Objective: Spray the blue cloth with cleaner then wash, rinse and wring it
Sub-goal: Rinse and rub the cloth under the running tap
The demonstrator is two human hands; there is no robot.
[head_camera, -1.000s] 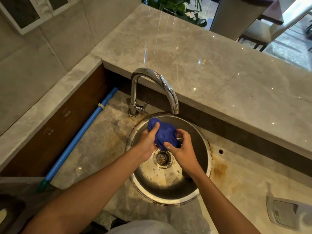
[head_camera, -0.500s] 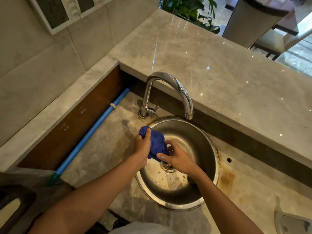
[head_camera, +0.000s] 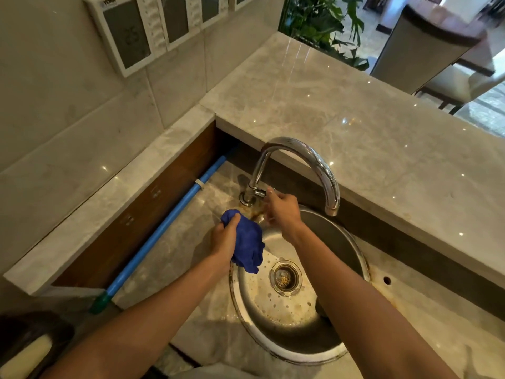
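Blue cloth (head_camera: 247, 243), bunched up, hangs over the left rim of the round steel sink (head_camera: 352, 247), gripped by the left hand (head_camera: 225, 237). Right hand (head_camera: 281, 209) reaches the tap lever (head_camera: 259, 193) at the faucet (head_camera: 306, 157) base, fingers curled at it.

Two hands are seen, a left hand (head_camera: 224, 237) and a right hand (head_camera: 281, 212). One blue cloth (head_camera: 247, 243), one round sink (head_camera: 352, 250), one tap (head_camera: 300, 160), one drain strainer (head_camera: 285, 277) and one blue pole (head_camera: 166, 232) are counted. Four wall panels (head_camera: 125, 34) are counted on the wall, the outer ones cut off.
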